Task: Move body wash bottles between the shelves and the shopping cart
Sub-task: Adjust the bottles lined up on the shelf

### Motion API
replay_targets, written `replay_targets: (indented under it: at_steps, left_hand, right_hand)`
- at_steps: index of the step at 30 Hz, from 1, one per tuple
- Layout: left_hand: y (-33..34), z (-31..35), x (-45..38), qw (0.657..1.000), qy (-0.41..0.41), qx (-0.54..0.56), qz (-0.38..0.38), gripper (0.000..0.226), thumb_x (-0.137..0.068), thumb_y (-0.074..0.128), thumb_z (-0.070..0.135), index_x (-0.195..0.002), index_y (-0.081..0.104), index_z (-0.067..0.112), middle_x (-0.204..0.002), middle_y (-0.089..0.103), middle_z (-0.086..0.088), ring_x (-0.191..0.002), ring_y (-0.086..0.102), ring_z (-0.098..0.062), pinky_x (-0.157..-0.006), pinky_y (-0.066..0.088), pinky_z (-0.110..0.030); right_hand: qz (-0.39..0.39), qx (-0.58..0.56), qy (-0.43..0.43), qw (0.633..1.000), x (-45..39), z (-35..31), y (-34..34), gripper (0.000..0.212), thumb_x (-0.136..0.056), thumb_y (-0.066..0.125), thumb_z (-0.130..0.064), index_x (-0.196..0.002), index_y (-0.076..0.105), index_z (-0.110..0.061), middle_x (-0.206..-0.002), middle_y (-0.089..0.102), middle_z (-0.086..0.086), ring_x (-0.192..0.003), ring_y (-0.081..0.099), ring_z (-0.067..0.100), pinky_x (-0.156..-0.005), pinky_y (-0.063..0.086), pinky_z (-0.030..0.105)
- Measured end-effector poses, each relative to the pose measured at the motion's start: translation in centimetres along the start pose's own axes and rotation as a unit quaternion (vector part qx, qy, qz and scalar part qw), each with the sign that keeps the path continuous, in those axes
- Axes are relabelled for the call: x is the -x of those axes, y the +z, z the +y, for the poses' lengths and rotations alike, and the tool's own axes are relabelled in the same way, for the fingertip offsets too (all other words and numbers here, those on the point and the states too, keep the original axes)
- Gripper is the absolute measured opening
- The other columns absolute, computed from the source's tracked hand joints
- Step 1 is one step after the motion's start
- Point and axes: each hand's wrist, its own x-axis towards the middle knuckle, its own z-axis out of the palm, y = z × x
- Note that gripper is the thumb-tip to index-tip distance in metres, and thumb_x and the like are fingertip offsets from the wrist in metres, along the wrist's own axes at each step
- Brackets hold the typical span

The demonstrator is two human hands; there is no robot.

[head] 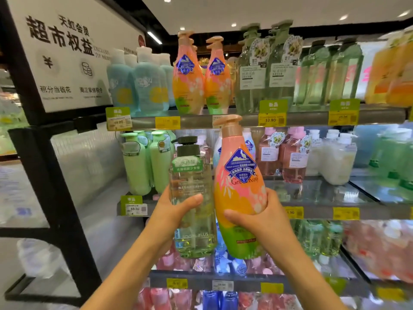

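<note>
My left hand (172, 214) grips a clear green body wash bottle (192, 198) with a dark pump cap, held upright in front of the shelves. My right hand (260, 217) grips a pink, orange and green pump bottle (238, 189) with a blue diamond label, also upright and right beside the green one. Both bottles hang in the air before the second shelf. Two matching pink-orange bottles (201, 74) stand on the top shelf (312, 118) above. No shopping cart is in view.
Shelves hold several rows of bottles: blue ones (136, 83) and tall green ones (266, 70) on top, pale green (145, 162) and pink ones (281, 153) below. A black-framed sign panel (62, 52) stands at the left. Yellow price tags (271, 119) line the shelf edges.
</note>
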Motion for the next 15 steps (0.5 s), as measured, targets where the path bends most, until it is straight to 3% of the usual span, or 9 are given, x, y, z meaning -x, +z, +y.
replay_targets:
  at_steps: [3,5,8,12,15]
  left_hand:
    - [-1.0,-1.3,0.2,1.000,-0.004,0.003,-0.005,0.072,-0.053,0.086,0.031,-0.119,0.057,0.020,-0.103,0.072,0.001,-0.095,0.069,-0.018,-0.082,0.053,-0.043]
    - [-1.9,-2.8,0.4,1.000,-0.006,0.001,-0.007,0.075,-0.050,0.080,0.042,-0.118,0.058,0.021,-0.104,0.072,0.002,-0.094,0.069,-0.017,-0.078,0.055,-0.040]
    - [-2.8,-5.5,0.9,1.000,-0.009,-0.004,-0.012,0.081,-0.050,0.074,0.044,-0.123,0.054,0.015,-0.108,0.071,-0.002,-0.097,0.068,-0.018,-0.071,0.057,-0.027]
    - [-3.1,-9.3,1.1,0.999,-0.034,-0.010,-0.020,0.086,-0.051,0.076,0.040,-0.127,0.050,0.010,-0.114,0.068,-0.009,-0.102,0.066,-0.023,-0.082,0.057,-0.034]
    - [-2.9,-12.1,0.8,0.998,-0.061,-0.014,-0.026,0.091,-0.048,0.079,0.039,-0.129,0.048,0.013,-0.112,0.069,-0.007,-0.101,0.067,-0.023,-0.083,0.056,-0.039]
  right_hand:
    - [-0.002,0.007,0.004,1.000,0.4,1.0,1.0,0.080,-0.059,0.087,-0.017,-0.122,0.039,-0.023,-0.111,0.058,-0.010,-0.097,0.060,0.006,-0.083,0.055,0.033]
    - [-0.011,0.010,0.016,1.000,0.7,2.0,1.6,0.079,-0.060,0.087,-0.015,-0.122,0.038,-0.021,-0.110,0.058,-0.008,-0.098,0.062,0.009,-0.080,0.057,0.035]
    - [-0.022,0.029,0.044,0.998,1.0,4.2,2.4,0.076,-0.061,0.087,-0.014,-0.117,0.036,-0.023,-0.104,0.055,-0.015,-0.092,0.059,0.000,-0.074,0.055,0.023]
    - [-0.012,0.049,0.077,0.996,1.1,7.9,2.7,0.078,-0.058,0.088,-0.011,-0.115,0.036,-0.024,-0.099,0.054,-0.017,-0.084,0.053,-0.009,-0.064,0.045,0.006]
    - [-0.006,0.050,0.107,0.993,0.8,10.7,2.6,0.080,-0.057,0.088,-0.006,-0.115,0.035,-0.024,-0.096,0.049,-0.020,-0.080,0.049,-0.010,-0.057,0.042,0.001]
